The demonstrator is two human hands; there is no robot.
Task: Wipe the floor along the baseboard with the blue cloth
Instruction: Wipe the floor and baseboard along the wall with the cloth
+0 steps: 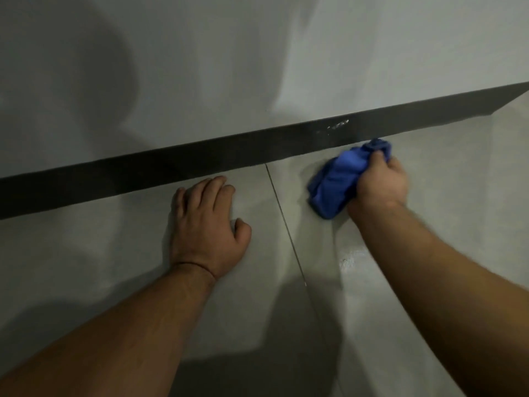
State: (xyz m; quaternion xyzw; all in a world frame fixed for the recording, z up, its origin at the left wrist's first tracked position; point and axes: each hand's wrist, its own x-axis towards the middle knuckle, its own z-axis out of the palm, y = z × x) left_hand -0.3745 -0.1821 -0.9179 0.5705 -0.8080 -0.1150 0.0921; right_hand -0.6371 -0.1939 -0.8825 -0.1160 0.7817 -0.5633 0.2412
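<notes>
Right hand [380,181] clenched around bunched blue cloth [340,179], pressing it on the floor [286,282] just beside the dark baseboard [200,159], far end touching it. Left hand [206,224] flat on floor, fingers loosely spread, holding nothing, fingertips near baseboard. Tile joint [286,230] runs between the hands. Whitish smudge [337,125] on baseboard above cloth.
</notes>
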